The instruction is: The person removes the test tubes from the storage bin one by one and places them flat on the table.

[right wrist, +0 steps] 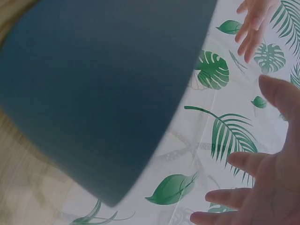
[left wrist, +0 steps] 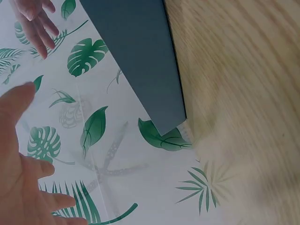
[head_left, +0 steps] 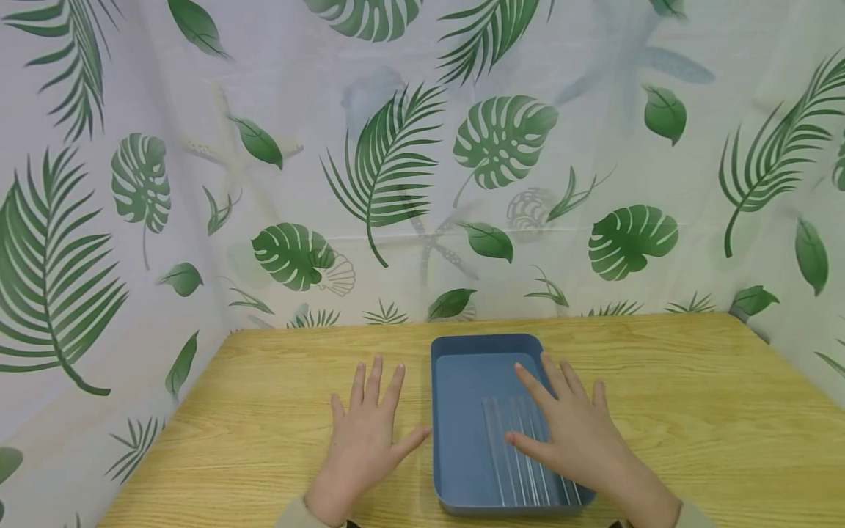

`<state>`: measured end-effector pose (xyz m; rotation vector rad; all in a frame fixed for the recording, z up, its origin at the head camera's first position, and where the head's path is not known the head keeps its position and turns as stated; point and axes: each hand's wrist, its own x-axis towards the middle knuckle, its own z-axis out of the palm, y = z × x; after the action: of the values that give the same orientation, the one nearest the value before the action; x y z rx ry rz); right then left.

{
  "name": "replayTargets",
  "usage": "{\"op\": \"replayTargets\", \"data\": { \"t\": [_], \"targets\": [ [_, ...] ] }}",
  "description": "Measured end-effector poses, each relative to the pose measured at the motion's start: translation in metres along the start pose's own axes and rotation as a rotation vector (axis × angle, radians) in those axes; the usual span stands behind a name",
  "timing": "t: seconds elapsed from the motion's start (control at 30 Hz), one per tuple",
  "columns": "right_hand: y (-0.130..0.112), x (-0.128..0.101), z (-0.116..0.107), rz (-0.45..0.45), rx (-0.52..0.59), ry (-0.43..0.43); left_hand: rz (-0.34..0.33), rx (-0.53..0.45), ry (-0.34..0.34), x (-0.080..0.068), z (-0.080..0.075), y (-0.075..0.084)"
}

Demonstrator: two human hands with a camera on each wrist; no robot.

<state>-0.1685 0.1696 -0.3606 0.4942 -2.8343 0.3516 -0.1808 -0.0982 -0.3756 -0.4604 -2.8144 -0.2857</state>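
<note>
A blue rectangular tray [head_left: 455, 367] sits on the wooden table [head_left: 660, 396], near its front edge. Several clear thin rods [head_left: 508, 455] lie lengthwise in the tray's right half. My right hand [head_left: 569, 429] is spread flat over the tray's right side, its fingers straight, above or on the rods; I cannot tell whether it touches them. My left hand [head_left: 367, 429] lies flat on the table just left of the tray, fingers spread, holding nothing. The left wrist view shows the tray's outer wall [left wrist: 145, 61] and my left hand [left wrist: 21, 164]. The right wrist view shows the tray's wall [right wrist: 98, 93] and my right hand [right wrist: 262, 187].
A white curtain printed with green leaves [head_left: 396, 169] closes in the table at the back and on both sides. Bare wood stretches to the right of the tray [head_left: 713, 411] and to the left of my left hand [head_left: 251, 411].
</note>
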Motion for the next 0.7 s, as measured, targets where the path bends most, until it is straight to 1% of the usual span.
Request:
{"op": "replayTargets", "data": {
  "t": [0.1, 0.2, 0.3, 0.4, 0.6, 0.7],
  "targets": [
    [-0.0013, 0.0006, -0.0005, -0.014, 0.004, 0.027, 0.017, -0.030, 0.032, 0.0008, 0.0006, -0.0005],
    [-0.0022, 0.0018, -0.0006, -0.038, 0.015, 0.061, 0.041, -0.093, 0.058, 0.0014, -0.0001, -0.0007],
    [-0.0028, 0.0029, -0.0005, -0.066, 0.027, 0.096, 0.059, -0.165, 0.062, 0.0016, -0.0006, -0.0006],
    [-0.0025, 0.0039, -0.0001, -0.082, 0.039, 0.124, 0.063, -0.211, 0.055, 0.0021, -0.0005, -0.0009],
    [-0.0003, 0.0051, 0.0004, -0.073, 0.070, 0.148, 0.054, -0.248, 0.053, 0.0018, 0.0010, -0.0024],
    [0.0014, 0.0055, -0.0003, -0.051, 0.088, 0.133, 0.051, -0.259, 0.052, 0.0018, 0.0016, -0.0029]
  ]
}}
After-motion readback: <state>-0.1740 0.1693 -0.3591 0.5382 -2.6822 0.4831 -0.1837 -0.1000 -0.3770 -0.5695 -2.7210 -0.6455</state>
